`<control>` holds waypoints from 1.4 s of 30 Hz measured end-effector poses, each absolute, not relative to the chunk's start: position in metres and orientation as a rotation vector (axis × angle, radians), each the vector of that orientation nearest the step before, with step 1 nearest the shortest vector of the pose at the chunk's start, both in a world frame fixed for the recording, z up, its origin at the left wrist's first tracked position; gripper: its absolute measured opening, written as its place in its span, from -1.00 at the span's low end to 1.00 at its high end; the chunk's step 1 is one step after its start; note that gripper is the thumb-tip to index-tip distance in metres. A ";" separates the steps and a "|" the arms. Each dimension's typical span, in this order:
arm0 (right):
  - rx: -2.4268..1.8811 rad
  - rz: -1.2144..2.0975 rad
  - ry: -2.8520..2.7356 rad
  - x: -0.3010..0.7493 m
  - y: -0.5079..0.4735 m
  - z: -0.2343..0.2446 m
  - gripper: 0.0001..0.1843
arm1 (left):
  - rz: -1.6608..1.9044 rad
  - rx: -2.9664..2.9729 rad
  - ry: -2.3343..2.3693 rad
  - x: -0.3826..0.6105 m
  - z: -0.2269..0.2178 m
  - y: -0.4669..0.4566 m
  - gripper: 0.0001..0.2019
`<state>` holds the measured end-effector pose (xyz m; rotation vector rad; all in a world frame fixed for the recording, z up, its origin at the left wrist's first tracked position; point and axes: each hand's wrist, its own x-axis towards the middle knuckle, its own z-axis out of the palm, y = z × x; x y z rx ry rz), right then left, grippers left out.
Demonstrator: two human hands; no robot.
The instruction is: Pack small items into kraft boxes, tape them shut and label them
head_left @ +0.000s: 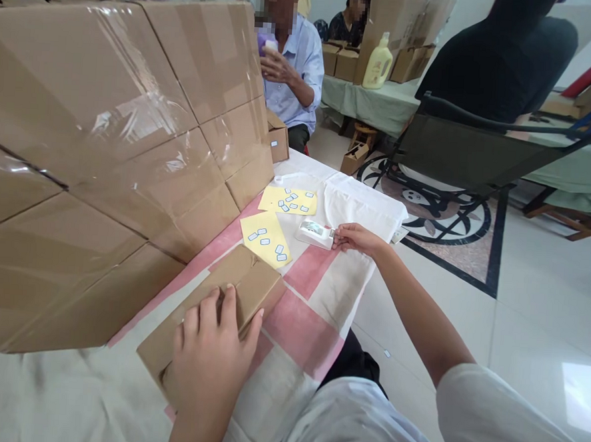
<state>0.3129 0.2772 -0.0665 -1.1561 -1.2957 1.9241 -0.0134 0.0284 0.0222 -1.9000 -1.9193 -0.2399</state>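
Note:
My left hand [215, 349] lies with fingers spread on top of a closed brown cardboard box [259, 279], which rests flat on the table. Farther off, the fingers of my right hand [357, 239] are pinched together at the right end of a small white case [315, 233] with a printed face. What sits between those fingertips is too small to make out. Beside the case lie two yellow sheets, a near one [259, 229] and a far one [281, 199], both bearing several small blue-edged white labels.
A wall of taped cartons [130, 137] rises along the left. The table wears a pink-and-white cloth [304, 321]. Across it sits a person in a light blue shirt [305, 55], holding a purple and white item. At right, someone in black occupies a folding chair [460, 151].

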 end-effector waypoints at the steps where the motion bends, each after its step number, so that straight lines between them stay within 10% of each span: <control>1: -1.154 1.918 -1.294 0.313 0.276 -0.067 -0.58 | -0.241 -1.900 -1.923 -0.013 0.022 0.028 -0.46; 42: -1.245 1.881 -1.309 0.304 0.279 -0.066 -0.41 | -0.099 -1.853 -1.934 -0.008 0.022 0.030 -0.40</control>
